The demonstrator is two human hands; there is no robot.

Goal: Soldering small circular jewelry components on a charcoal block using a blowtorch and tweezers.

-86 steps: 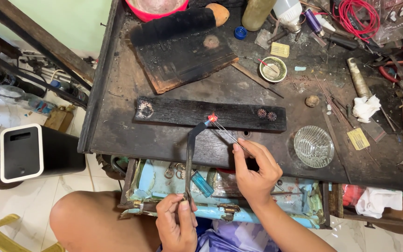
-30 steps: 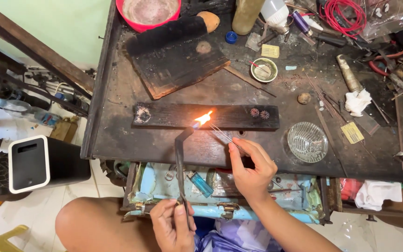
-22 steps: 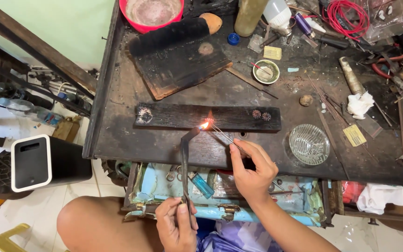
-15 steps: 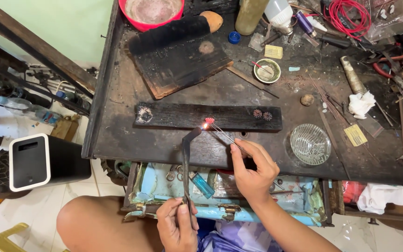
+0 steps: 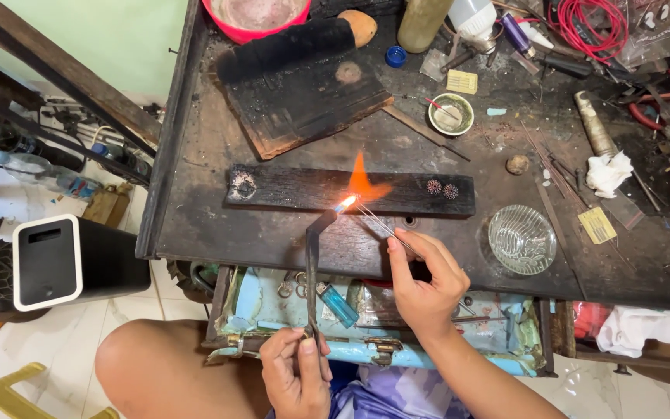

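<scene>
Heating step: left hand (image 5: 296, 372) clamped on dark bent metal torch pipe (image 5: 313, 264); right hand (image 5: 424, 279) pinching thin steel tweezers (image 5: 385, 226) into orange flame (image 5: 360, 186) just beyond; next move likely needs a steady hold

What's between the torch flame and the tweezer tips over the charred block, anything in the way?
Nothing visible. The left hand holds the torch, whose flame reaches the tips of the tweezers held by the right hand, above the charred block. The two small round pieces lie off to the right.
</scene>
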